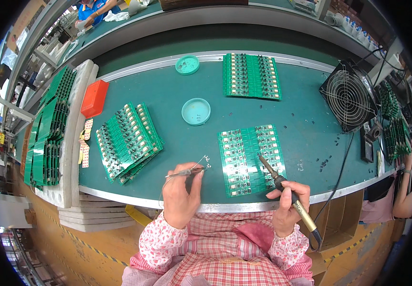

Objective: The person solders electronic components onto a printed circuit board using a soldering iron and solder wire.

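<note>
1. Left hand (pixel 181 196) pinches a slim tool (pixel 197 169).
2. Right hand (pixel 289 206) grips a soldering iron (pixel 279 180).
3. Circuit board (pixel 247 162) lies on the bench (pixel 167 95), ahead between them, nearer the right, long axis pointing away.

White fabric cuffs (pixel 160 240) with small red-pink print, loose-fitting, ending at bare hands (pixel 181 196); pink striped fabric (pixel 142 265) further up; red-and-white checked cloth apron (pixel 232 274), plain deep-pink patch (pixel 258 240) at front.
</note>
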Demonstrator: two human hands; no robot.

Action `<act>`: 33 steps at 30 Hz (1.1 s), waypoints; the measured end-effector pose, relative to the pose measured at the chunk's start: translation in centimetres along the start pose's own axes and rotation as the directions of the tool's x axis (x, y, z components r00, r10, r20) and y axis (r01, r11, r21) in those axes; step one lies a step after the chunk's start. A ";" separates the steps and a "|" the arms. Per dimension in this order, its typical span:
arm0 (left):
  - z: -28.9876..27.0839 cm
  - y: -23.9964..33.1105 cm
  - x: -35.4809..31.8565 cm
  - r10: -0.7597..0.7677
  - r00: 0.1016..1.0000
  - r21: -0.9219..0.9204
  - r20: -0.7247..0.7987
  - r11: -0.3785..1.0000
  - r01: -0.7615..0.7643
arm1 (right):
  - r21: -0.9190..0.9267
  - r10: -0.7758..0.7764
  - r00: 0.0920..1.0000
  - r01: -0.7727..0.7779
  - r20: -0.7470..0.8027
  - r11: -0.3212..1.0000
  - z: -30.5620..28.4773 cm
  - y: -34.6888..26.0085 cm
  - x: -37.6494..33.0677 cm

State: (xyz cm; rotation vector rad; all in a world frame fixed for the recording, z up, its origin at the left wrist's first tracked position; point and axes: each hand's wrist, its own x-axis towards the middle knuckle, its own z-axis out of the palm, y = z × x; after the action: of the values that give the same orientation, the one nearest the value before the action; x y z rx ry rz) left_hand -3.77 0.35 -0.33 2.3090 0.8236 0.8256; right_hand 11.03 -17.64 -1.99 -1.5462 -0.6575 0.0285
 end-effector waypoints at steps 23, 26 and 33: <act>-0.1 0.4 -0.1 -0.013 1.000 -0.017 0.011 1.000 0.013 | 0.015 -0.001 1.000 0.001 -0.004 1.000 0.0 0.0 0.0; 0.0 0.4 -0.1 -0.002 1.000 -0.009 0.006 1.000 0.002 | 0.013 0.004 1.000 -0.004 -0.023 1.000 0.1 0.0 0.0; 0.1 0.4 0.0 0.023 1.000 -0.013 0.001 1.000 -0.023 | 0.010 0.005 1.000 -0.005 -0.009 1.000 -0.1 -0.2 0.0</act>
State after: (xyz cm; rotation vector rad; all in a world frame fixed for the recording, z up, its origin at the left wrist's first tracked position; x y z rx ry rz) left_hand -3.57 0.02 -0.19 2.3118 0.7901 0.8377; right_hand 11.02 -17.75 -1.83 -1.5375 -0.6455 0.0286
